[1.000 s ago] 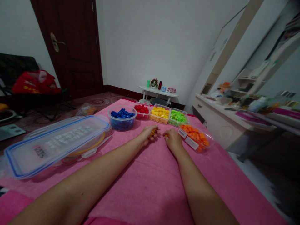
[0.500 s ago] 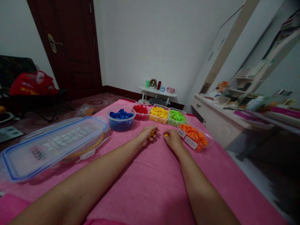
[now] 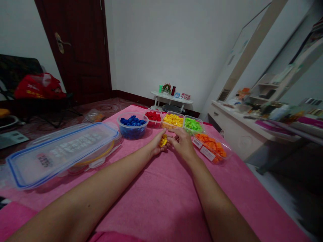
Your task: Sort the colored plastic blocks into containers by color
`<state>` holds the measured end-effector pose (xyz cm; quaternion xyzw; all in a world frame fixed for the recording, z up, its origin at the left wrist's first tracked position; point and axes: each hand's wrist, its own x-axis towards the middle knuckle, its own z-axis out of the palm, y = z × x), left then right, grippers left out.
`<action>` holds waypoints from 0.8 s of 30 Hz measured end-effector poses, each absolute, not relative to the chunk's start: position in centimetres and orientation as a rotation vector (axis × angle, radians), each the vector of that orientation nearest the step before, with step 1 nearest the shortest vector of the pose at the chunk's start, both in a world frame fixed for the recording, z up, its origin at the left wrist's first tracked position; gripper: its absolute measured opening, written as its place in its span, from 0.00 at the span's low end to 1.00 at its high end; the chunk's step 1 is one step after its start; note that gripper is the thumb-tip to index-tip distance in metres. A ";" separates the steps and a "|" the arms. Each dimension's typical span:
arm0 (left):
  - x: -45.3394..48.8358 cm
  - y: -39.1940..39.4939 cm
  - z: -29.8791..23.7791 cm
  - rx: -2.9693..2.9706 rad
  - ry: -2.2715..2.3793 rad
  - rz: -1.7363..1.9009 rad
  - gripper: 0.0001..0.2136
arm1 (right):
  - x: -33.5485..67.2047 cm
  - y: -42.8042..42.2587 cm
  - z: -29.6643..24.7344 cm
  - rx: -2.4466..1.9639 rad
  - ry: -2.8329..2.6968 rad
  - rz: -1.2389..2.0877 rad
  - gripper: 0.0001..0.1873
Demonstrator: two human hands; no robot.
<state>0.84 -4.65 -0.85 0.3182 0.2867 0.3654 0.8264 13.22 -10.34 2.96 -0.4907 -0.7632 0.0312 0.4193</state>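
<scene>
Currently, yellow piece (image 3: 164, 140): in the left hand (image 3: 157, 144), above the pink cloth (image 3: 156, 195), near the yellow tub (image 3: 169, 126).
Yellow piece's long axis: roughly away from the wearer, far end leaning slightly right; which end is its front, I cannot tell.
Yellow piece's look: bright yellow, small, knobbly outline, partly covered by fingers; one piece or several joined, too small to tell.
Left hand: curled round the yellow piece, thumb along its far side.
Right hand (image 3: 184, 143): thumb and fingers drawn narrow, tips meeting the left hand's fingers; whether they hold anything, I cannot tell.
Change from half a second ago: the right hand was apart then, with a yellow bit at its fingertips; now it has closed up to the left, and more of the yellow piece shows.
Orange tub (image 3: 207, 154): just beside the right wrist.
</scene>
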 end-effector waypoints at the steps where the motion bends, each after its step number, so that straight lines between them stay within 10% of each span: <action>1: 0.8 -4.5 -0.9 0.658 0.599 0.763 0.18 | 13.4 -10.3 2.8 -1.225 -1.900 0.063 0.15; 24: 5.7 0.2 0.7 0.956 0.875 0.479 0.06 | 17.2 -9.1 -3.5 -1.755 -1.688 0.164 0.09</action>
